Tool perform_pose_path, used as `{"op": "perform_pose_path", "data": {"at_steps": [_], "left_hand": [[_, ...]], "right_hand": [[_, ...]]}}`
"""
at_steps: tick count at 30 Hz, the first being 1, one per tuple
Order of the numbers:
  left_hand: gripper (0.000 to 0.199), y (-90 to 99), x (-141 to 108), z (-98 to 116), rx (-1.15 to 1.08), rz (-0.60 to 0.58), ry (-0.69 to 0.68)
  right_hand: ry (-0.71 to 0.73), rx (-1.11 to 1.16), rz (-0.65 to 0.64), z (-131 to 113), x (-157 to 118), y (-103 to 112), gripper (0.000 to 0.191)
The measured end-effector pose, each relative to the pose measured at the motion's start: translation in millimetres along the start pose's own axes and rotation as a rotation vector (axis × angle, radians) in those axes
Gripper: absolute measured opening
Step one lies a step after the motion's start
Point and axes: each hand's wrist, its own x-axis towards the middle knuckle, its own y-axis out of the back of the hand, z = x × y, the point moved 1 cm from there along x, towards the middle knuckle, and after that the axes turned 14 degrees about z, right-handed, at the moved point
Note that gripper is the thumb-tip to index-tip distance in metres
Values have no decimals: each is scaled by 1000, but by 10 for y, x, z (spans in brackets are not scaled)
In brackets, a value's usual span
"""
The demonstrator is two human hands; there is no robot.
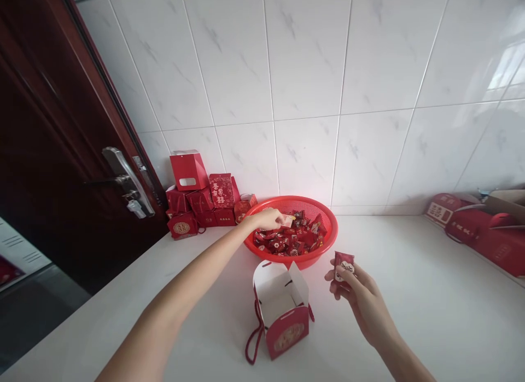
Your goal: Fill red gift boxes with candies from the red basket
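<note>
My left hand point(267, 219) reaches over a red plastic basket point(331, 235) heaped with red-wrapped sweets point(293, 244). Its fingers pinch a small pale pink and yellow packet point(287, 221). To the right of the basket, my right hand point(361, 294) is closed on a dark red wrapped sweet point(344, 261) with a white patch and dark lettering. Between my forearms stands a red gift box point(289, 333) with its flaps up, showing a white inside. A dark red cord handle point(258, 338) hangs down its left side.
Several red gift boxes point(200, 201) are stacked at the back left against the tiled wall point(305, 163). More red boxes point(484, 229) lie at the right. A dark red door point(65, 125) with a metal handle borders the white counter point(197, 311) on the left.
</note>
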Motion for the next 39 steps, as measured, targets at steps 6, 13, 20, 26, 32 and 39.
{"op": "perform_pose_path", "data": {"at_steps": [6,13,20,26,32,39], "left_hand": [[22,-283,99,-366,237,-148,130],[41,-364,139,-537,206,-122,121],[55,-443,143,-556,128,-113,126],[53,-472,120,-538,34,-101,124],[53,-434,167,-426,-173,47,11],[38,-448,225,-427,-375,119,-72]], "right_hand": [[-35,-35,-13,98,-54,42,51],[-20,-57,-30,159,-55,51,51],[1,-84,-52,193,-61,27,48],[35,-126,-67,226,-50,32,50],[63,-163,-69,209,-66,13,51],[84,-197,-71,171,-84,11,49]]}}
